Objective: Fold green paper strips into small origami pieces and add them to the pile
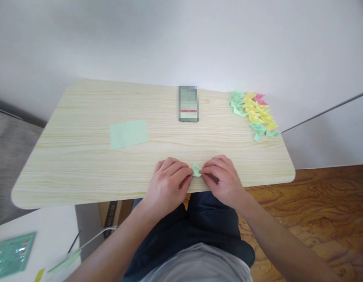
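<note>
Green paper [196,170] between left grip [169,182] and right grip [223,180].

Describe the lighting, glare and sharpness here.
Head view: soft, bright light on the wood-grain tabletop; head view: white glare on the green plastic packet; head view: phone masked by coarse pixels, its screen unreadable; head view: folded green paper between the fingers shows small, fine creases hard to make out.

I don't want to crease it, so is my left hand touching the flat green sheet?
Apart: the head view shows tabletop visible between your left hand and the flat green sheet.
</note>
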### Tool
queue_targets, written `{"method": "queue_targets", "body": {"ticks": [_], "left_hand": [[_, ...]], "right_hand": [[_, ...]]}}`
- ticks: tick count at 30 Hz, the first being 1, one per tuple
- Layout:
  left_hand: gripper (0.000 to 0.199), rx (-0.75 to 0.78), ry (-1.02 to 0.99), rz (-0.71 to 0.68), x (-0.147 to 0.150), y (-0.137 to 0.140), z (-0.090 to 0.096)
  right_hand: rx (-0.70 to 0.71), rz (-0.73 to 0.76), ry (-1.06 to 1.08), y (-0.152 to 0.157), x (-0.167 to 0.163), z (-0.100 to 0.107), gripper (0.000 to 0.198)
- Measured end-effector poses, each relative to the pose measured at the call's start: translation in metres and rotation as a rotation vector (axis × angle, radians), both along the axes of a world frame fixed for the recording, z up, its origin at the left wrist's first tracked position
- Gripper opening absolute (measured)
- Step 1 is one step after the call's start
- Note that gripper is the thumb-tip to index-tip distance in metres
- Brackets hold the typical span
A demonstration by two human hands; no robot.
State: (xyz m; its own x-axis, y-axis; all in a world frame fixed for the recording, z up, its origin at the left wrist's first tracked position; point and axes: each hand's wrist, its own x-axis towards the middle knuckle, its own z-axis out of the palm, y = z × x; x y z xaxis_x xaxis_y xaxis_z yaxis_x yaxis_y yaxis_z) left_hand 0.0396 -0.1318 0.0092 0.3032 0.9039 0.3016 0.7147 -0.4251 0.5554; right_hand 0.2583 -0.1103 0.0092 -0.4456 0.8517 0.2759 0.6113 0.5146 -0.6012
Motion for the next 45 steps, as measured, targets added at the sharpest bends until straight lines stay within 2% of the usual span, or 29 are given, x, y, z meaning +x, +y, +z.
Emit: {"method": "queue_targets", "body": {"ticks": [9, 20, 32, 45], "left_hand": [[0.004, -0.094, 0.061, 0.074, -0.002, 0.006, 0.004], [0.008, -0.14, 0.133, 0.087, 0.001, 0.009, 0.01], [0.01, -0.167, 0.174, 0.146, 0.006, 0.01, 0.012], [0.011, -0.164, 0.168, 0.195, 0.01, 0.009, 0.01]], "right_hand": [[-0.088, -0.063, -0.038, 0.0, 0.0, 0.006, 0.009], [-0.081, -0.171, -0.033, 0.0, -0.003, 0.005, 0.004], [-0.15, -0.166, -0.308, 0.006, -0.011, 0.023, 0.015], [-0.047, -0.304, -0.231, -0.003, -0.014, 0.006, 0.015]]}}
